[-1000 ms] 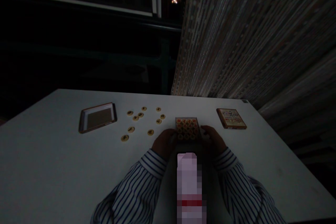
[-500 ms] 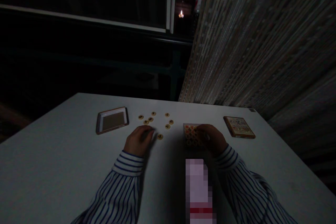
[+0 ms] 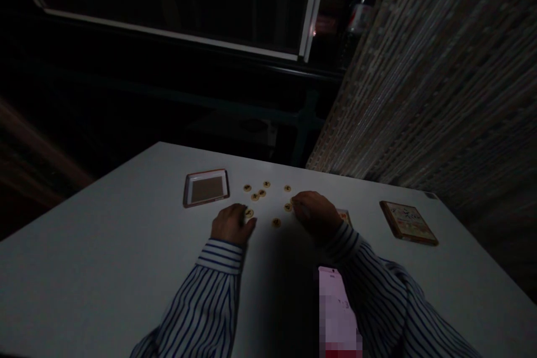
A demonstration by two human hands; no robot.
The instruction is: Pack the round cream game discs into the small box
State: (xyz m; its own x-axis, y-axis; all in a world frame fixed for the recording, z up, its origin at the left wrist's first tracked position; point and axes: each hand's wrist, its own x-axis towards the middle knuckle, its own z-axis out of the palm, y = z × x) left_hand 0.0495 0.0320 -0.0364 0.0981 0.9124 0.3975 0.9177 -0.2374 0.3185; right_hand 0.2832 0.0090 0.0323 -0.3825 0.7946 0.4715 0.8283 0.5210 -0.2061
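Several round, pale xiangqi pieces (image 3: 262,193) with dark characters lie scattered on the white table. My left hand (image 3: 231,225) rests low over the tabletop, thumb and fingers apart, next to one piece (image 3: 249,213) at its fingertips. Fingers bent together, my right hand (image 3: 315,213) is at the right side of the group, closed on a piece whose edge (image 3: 292,201) shows at the fingertips. The box of pieces (image 3: 344,216) stands behind my right hand and wrist, which hide most of it.
An upturned lid or shallow tray (image 3: 206,187) lies at the back left. To the right is a flat decorated box (image 3: 409,222). A lit phone (image 3: 338,305) lies by my right forearm. Beyond the table hangs a string curtain (image 3: 377,95).
My right hand has moved left from the box to the loose pieces. My left hand has opened, and a piece now lies at its fingertips. The view has turned slightly left.
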